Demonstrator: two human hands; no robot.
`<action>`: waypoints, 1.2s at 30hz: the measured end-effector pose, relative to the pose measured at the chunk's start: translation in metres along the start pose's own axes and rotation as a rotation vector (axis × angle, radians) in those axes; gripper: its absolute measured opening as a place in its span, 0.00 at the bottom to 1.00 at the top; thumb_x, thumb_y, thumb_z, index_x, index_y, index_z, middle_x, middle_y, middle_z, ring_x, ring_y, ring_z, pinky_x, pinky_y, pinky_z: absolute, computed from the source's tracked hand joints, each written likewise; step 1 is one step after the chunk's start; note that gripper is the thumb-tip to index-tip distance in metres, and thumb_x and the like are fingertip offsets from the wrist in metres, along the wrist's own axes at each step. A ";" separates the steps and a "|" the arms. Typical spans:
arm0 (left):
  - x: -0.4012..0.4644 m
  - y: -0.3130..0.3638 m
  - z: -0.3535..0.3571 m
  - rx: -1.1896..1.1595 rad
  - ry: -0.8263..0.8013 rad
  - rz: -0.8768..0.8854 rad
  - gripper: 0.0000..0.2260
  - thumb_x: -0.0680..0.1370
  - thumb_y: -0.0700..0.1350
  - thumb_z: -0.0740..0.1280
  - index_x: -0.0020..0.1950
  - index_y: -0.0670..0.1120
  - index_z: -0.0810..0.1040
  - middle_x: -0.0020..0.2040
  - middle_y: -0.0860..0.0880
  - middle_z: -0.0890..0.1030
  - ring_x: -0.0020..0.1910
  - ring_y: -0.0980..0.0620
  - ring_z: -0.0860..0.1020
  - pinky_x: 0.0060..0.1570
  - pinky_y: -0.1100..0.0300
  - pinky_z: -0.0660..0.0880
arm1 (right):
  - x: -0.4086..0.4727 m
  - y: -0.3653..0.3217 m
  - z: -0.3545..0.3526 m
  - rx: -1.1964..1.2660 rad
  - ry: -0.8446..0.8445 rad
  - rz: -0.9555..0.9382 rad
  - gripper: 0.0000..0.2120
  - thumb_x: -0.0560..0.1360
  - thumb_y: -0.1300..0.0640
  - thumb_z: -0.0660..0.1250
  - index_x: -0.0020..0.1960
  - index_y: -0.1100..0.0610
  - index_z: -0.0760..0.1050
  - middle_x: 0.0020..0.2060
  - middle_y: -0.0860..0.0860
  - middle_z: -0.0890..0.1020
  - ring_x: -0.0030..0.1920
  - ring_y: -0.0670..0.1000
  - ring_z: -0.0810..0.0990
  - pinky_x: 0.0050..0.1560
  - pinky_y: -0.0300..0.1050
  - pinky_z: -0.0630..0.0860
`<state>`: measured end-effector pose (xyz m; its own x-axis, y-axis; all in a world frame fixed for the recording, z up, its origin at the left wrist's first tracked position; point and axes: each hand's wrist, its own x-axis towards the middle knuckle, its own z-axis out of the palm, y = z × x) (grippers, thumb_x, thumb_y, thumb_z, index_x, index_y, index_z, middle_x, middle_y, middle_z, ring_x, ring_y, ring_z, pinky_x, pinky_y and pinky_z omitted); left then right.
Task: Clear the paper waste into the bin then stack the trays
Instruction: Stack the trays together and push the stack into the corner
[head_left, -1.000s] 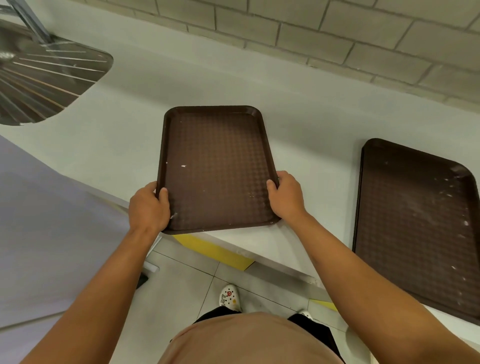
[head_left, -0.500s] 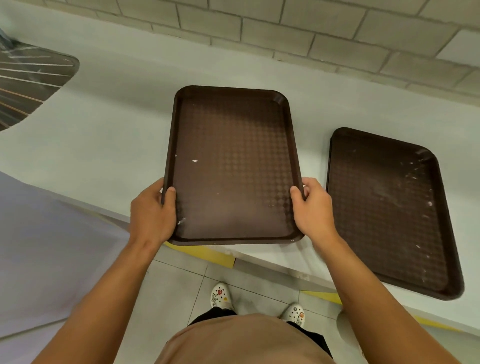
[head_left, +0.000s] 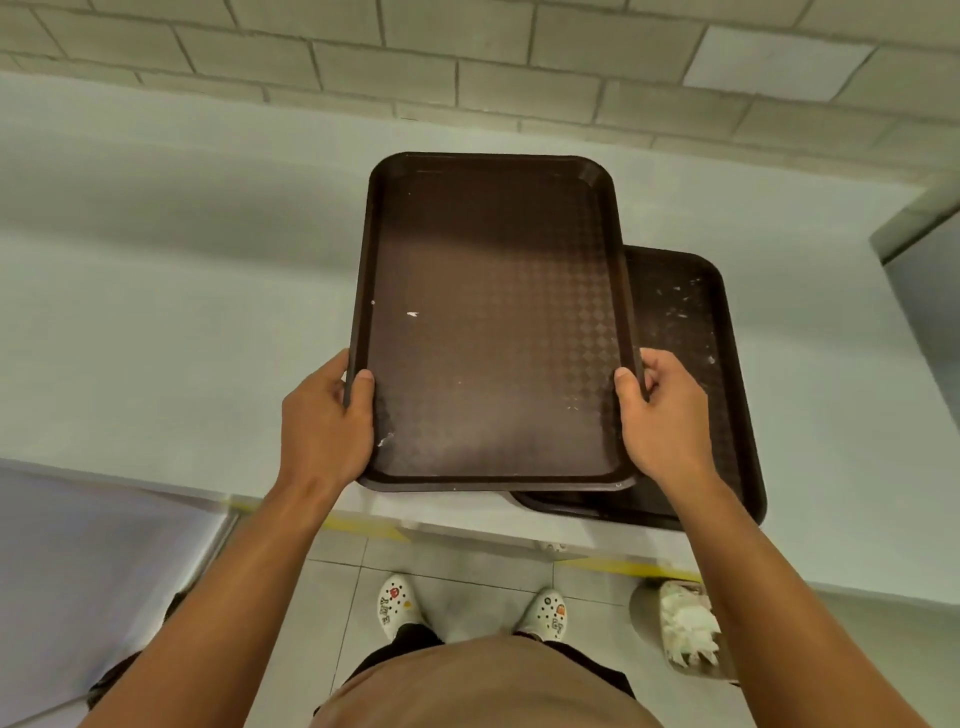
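Brown plastic upper tray (head_left: 493, 322), textured with a diamond pattern and carrying a few white specks, is held level above the pale counter (head_left: 171, 322). The left hand (head_left: 324, 423) grips its left long edge, thumb on the inner face and fingers curled beneath the rim; the right hand (head_left: 662, 415) grasps the right long edge in the same manner. A second brown tray (head_left: 696, 332), dotted with white crumbs, lies on the counter and is partly covered by the held tray, showing to its right and near side. Below the counter edge, a bin (head_left: 685, 629) containing crumpled white paper stands on the tiled floor (head_left: 467, 571), beside the person's white clogs (head_left: 397, 608).
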<state>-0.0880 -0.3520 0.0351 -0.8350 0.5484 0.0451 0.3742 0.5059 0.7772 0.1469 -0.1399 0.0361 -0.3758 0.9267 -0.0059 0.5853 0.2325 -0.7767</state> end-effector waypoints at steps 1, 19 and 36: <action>-0.002 0.006 0.010 0.002 -0.011 0.006 0.11 0.84 0.49 0.59 0.61 0.57 0.79 0.36 0.60 0.78 0.37 0.63 0.78 0.41 0.72 0.71 | 0.001 0.008 -0.009 -0.003 0.007 0.016 0.09 0.82 0.51 0.64 0.62 0.49 0.75 0.38 0.44 0.79 0.39 0.44 0.79 0.42 0.38 0.76; -0.033 0.050 0.144 0.118 -0.149 0.015 0.14 0.84 0.49 0.60 0.67 0.52 0.78 0.48 0.53 0.83 0.43 0.54 0.80 0.53 0.60 0.78 | 0.017 0.127 -0.083 -0.130 0.036 0.136 0.14 0.83 0.51 0.62 0.66 0.54 0.75 0.56 0.50 0.82 0.53 0.50 0.81 0.55 0.45 0.78; -0.040 0.037 0.167 0.190 -0.110 0.020 0.17 0.83 0.51 0.61 0.72 0.54 0.73 0.47 0.49 0.78 0.44 0.52 0.77 0.49 0.56 0.78 | 0.010 0.157 -0.078 -0.293 0.035 0.095 0.17 0.84 0.50 0.59 0.72 0.51 0.69 0.60 0.53 0.73 0.48 0.47 0.74 0.51 0.39 0.74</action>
<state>0.0265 -0.2438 -0.0434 -0.7811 0.6241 -0.0174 0.4685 0.6043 0.6445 0.2905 -0.0709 -0.0369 -0.2874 0.9568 -0.0443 0.8011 0.2147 -0.5587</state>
